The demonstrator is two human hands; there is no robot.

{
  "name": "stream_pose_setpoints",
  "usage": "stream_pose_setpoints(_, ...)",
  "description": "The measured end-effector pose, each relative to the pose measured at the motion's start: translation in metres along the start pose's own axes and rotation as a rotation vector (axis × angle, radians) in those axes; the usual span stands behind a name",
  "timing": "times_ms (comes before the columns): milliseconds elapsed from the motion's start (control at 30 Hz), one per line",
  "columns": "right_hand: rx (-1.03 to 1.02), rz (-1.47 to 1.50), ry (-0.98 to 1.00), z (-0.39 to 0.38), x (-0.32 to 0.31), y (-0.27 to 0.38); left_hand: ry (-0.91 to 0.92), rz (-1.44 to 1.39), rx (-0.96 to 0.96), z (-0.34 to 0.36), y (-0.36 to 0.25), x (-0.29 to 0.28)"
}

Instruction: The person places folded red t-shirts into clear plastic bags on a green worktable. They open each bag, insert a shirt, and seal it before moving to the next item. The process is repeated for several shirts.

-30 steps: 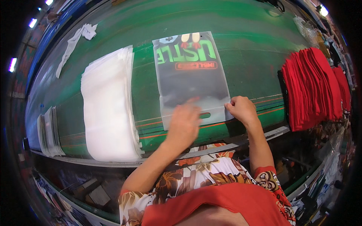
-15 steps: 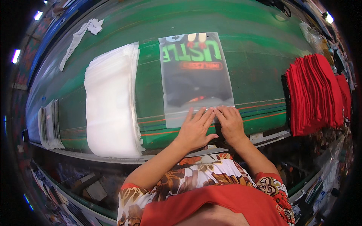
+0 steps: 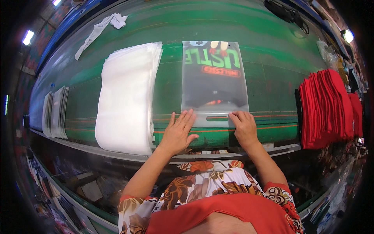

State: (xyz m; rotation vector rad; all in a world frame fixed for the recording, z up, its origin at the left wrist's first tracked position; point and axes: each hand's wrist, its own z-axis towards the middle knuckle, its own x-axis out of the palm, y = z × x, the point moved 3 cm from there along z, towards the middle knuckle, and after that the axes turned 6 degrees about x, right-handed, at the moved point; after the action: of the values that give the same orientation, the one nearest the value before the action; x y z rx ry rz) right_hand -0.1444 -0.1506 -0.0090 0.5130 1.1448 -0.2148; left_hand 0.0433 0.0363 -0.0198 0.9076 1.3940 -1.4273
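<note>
A frosted clear plastic bag (image 3: 215, 87) with a slot handle lies flat before me. Through it shows a dark folded garment with green, red and light printing. My left hand (image 3: 177, 132) is open, palm down, fingertips at the bag's near left corner and thumb stretched out to the side. At the near right corner, my right hand (image 3: 245, 128) has its fingers bent and pressed together on the bag's edge; its thumb is mostly hidden. The handle slot sits between both hands, with green surface visible through it.
To the left stands a tall stack of white sheets or bags (image 3: 126, 97), with a smaller stack (image 3: 55, 113) farther left. Folded red garments (image 3: 325, 109) are piled at right. A white cloth strip (image 3: 97, 33) and a black item (image 3: 286, 15) lie at the back of the green table (image 3: 272, 78).
My hands have moved apart from the middle of the bag's near edge to its two corners, uncovering the handle slot. The whole view has shifted slightly.
</note>
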Motion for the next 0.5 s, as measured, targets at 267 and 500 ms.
stream_pose_setpoints(267,-0.012,-0.039,0.052,-0.004,-0.002,0.002,0.048,0.084,-0.143,0.002,-0.009,-0.005)
stream_pose_setpoints(500,0.178,0.334,0.004,0.012,0.004,-0.047,-0.096,-0.017,-0.265,0.003,-0.015,-0.012)
